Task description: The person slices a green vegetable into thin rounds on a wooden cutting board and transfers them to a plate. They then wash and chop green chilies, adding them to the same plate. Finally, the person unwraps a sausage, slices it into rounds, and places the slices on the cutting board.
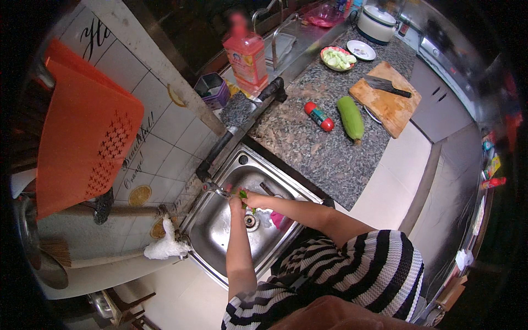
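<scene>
Both hands are together over the stainless steel sink [206,243], just under the end of the metal faucet [213,189]. Some small green vegetable pieces [243,194], perhaps peppers or leaves, show between my left hand [236,202] and my right hand [256,200]. My fingers close around them, and much of the green is hidden. Below the hands is the round drain strainer [251,222]. A pink cloth or bag [276,220] lies in the basin to the right, beside a pale, translucent patch. A dark-handled tool [267,189] rests near the basin's far wall.
On the granite counter [288,144] lie a red-ended packaged roll [319,116], a green gourd [350,119] and a wooden cutting board [387,111] bearing a cleaver [387,86]. Behind are a bowl of sliced vegetable [338,59], a plate [361,50] and a rice cooker [376,24]. An orange basket [86,136] hangs left.
</scene>
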Motion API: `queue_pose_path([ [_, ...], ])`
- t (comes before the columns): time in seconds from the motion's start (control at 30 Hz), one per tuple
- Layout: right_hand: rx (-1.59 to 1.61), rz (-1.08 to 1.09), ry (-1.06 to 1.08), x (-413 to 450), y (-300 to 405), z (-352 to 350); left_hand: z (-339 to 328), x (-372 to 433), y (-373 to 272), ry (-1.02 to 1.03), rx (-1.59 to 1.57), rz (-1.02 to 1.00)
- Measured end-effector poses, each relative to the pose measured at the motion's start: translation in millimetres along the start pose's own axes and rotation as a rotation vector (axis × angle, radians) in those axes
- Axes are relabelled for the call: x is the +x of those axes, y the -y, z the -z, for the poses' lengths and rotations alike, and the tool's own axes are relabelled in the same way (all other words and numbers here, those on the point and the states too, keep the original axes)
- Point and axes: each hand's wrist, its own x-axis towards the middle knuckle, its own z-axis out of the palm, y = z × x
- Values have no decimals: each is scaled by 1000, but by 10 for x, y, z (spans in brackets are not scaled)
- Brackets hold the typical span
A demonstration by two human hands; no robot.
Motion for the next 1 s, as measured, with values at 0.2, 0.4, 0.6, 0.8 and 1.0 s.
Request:
queue_pose_path([
  [0.2, -167, -3, 28, -305, 280, -130, 672, 293, 380, 22, -523, 202],
  [0.4, -702, 357, -67, 451, -436, 84, -136, 101, 173, 148, -176, 324],
  [0.6, -674, 425, 132, -247, -98, -139, 285, 201, 210, -276, -378, 235],
  [0.8, -464, 220, 160, -295, -142, 171, 317, -78, -67, -111, -631, 288],
  [1.0, -473, 608, -375, -769, 549, -63, 217, -495, -111, -104, -442, 384],
])
